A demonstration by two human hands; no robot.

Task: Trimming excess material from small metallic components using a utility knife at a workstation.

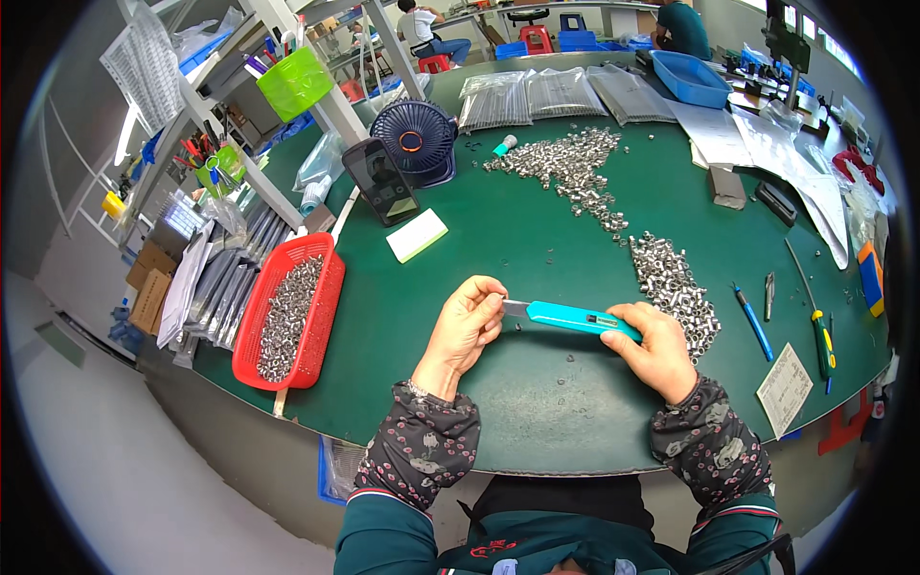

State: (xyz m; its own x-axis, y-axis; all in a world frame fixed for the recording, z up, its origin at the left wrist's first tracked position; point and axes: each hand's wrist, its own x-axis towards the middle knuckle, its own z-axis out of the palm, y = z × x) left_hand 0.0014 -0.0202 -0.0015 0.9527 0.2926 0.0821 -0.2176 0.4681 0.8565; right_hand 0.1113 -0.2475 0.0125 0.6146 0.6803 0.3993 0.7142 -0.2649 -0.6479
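Over the front middle of the green table (460, 240), my right hand (657, 347) grips the turquoise handle of a utility knife (565, 317). Its blade is out and points left. At the blade's tip my left hand (460, 326) is closed in a pinch; a small part between the fingers, if any, is too hidden to name. Just beyond my right hand lies a heap of small metal sleeve-like parts (676, 287). A thinner trail joins it to a second heap (565, 163) farther back.
On the left stands a red plastic basket (335, 292) of small metal parts. Behind it are a phone (380, 180), a fan (414, 139) and a sticky-note pad (417, 236). Rightward lie a blue pen (753, 324), a screwdriver (821, 335) and a paper label (785, 390). Bagged rods (565, 93) line the back.
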